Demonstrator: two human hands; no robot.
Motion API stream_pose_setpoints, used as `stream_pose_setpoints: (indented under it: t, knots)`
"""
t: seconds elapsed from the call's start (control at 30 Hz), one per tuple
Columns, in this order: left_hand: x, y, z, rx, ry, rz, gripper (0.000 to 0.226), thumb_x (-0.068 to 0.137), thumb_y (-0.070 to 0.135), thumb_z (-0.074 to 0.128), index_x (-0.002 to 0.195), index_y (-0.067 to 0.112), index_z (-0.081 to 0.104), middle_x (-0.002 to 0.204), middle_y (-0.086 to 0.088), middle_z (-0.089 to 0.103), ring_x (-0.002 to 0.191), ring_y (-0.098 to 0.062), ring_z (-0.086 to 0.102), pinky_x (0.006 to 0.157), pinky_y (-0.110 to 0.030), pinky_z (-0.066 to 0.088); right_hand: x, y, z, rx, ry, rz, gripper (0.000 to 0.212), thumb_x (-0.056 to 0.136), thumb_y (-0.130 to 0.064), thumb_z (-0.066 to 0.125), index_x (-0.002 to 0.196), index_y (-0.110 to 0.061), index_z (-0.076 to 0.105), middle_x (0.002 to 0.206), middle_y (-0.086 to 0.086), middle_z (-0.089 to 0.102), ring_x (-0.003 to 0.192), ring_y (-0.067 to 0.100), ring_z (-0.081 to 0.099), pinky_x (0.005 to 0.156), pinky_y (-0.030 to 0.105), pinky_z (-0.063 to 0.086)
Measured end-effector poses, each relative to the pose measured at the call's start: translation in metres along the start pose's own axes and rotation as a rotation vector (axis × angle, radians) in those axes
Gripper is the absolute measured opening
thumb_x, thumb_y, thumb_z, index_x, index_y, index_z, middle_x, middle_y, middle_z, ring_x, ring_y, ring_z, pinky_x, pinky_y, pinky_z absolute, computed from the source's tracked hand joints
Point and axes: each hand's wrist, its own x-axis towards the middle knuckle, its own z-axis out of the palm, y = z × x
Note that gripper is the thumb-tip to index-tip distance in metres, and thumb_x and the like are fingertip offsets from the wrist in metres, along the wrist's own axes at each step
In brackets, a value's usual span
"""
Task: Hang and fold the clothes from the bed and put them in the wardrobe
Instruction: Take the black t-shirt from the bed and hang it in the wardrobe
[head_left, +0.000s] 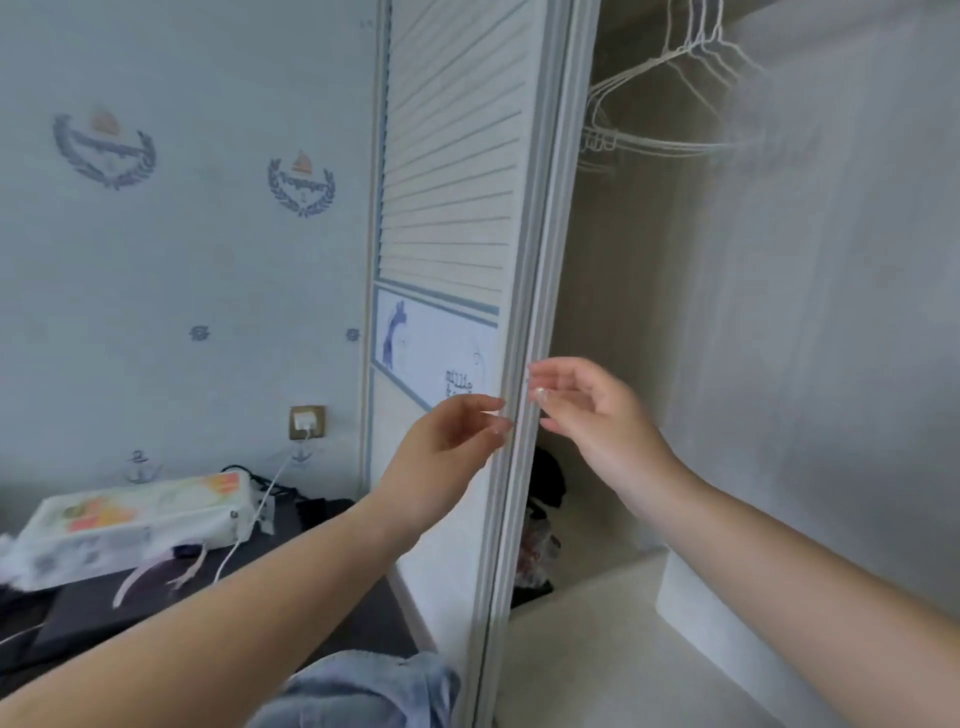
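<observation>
At the wardrobe (779, 312), my left hand (441, 447) and right hand (587, 410) hovered at the door (452, 208) edge, fingers loosely spread, holding nothing; hangers (670, 78) hung inside.

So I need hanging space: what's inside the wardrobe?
Inside the wardrobe, empty white wire hangers hang up top; a dark bundle sits low beside a pale shelf. The door hides the left part.
</observation>
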Motion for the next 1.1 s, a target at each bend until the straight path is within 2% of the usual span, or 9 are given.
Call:
stream_pose_setpoints:
  t: [0.13,0.23,0.37,0.53,0.67,0.73,0.87,0.97,1.1]
  knots:
    - [-0.072,-0.007,-0.073,0.067,0.142,-0.041,0.015,0.091,0.018,0.062,0.100,0.030,0.063,0.093,0.008,0.073,0.086,-0.004,0.066,0.075,-0.020,0.050,-0.034,-0.018,0.079,0.068,-0.120,0.011,0.023,0.090,-0.014,0.061,0.094,-0.037,0.065,0.103,-0.009,0.067,0.101,0.010,0.062,0.097,0.041,0.049]
    - [-0.137,-0.001,-0.132,0.124,0.260,-0.086,0.015,0.092,0.019,0.060,0.101,0.031,0.062,0.094,0.010,0.073,0.090,-0.005,0.066,0.078,-0.021,0.052,-0.069,-0.037,0.145,0.119,-0.256,0.017,0.024,0.090,-0.016,0.062,0.092,-0.039,0.065,0.099,-0.013,0.067,0.101,0.007,0.062,0.097,0.043,0.049]
    - [-0.234,0.013,-0.209,0.183,0.430,-0.166,0.015,0.092,0.019,0.060,0.101,0.031,0.062,0.097,0.008,0.073,0.090,-0.005,0.067,0.079,-0.023,0.051,-0.118,-0.074,0.235,0.180,-0.443,-0.013,0.030,0.089,-0.014,0.061,0.089,-0.044,0.065,0.097,-0.016,0.067,0.096,0.000,0.063,0.091,0.034,0.051]
    - [-0.357,0.035,-0.290,0.228,0.704,-0.253,0.012,0.091,0.019,0.062,0.098,0.029,0.063,0.097,0.005,0.073,0.092,-0.014,0.067,0.084,-0.033,0.052,-0.176,-0.127,0.346,0.262,-0.694,-0.058,0.024,0.090,-0.012,0.061,0.093,-0.035,0.062,0.101,-0.011,0.065,0.098,0.006,0.063,0.095,0.033,0.049]
    - [-0.461,0.054,-0.342,0.240,0.949,-0.300,0.012,0.092,0.015,0.060,0.101,0.023,0.064,0.092,0.004,0.071,0.086,-0.013,0.064,0.076,-0.027,0.050,-0.230,-0.174,0.433,0.327,-0.923,-0.126,0.024,0.090,-0.012,0.061,0.095,-0.035,0.061,0.103,-0.011,0.066,0.099,0.001,0.062,0.093,0.022,0.047]
    - [-0.511,0.062,-0.361,0.257,1.063,-0.326,0.013,0.092,0.016,0.060,0.104,0.020,0.064,0.092,0.002,0.071,0.085,-0.013,0.064,0.077,-0.028,0.052,-0.257,-0.197,0.472,0.350,-1.033,-0.164,0.024,0.090,-0.010,0.061,0.095,-0.034,0.061,0.101,-0.011,0.066,0.096,-0.001,0.061,0.090,0.014,0.046]
    - [-0.606,0.074,-0.384,0.300,1.285,-0.404,0.012,0.091,0.025,0.062,0.102,0.028,0.065,0.095,0.006,0.073,0.093,-0.013,0.068,0.083,-0.027,0.053,-0.314,-0.236,0.542,0.420,-1.267,-0.219,0.022,0.090,-0.012,0.061,0.097,-0.033,0.061,0.102,-0.010,0.067,0.097,0.000,0.061,0.087,0.009,0.044]
    - [-0.667,0.079,-0.393,0.335,1.430,-0.475,0.011,0.089,0.032,0.063,0.100,0.035,0.065,0.096,0.010,0.073,0.096,-0.014,0.067,0.088,-0.034,0.055,-0.355,-0.261,0.590,0.476,-1.437,-0.223,0.021,0.090,-0.014,0.062,0.098,-0.033,0.062,0.104,-0.012,0.066,0.100,-0.001,0.061,0.087,0.012,0.046]
    - [-0.736,0.080,-0.401,0.335,1.615,-0.552,0.012,0.091,0.029,0.062,0.102,0.031,0.064,0.098,0.010,0.072,0.093,-0.005,0.067,0.086,-0.030,0.054,-0.407,-0.287,0.652,0.536,-1.611,-0.236,0.019,0.090,-0.017,0.063,0.096,-0.036,0.063,0.100,-0.013,0.067,0.098,-0.003,0.062,0.088,0.017,0.049]
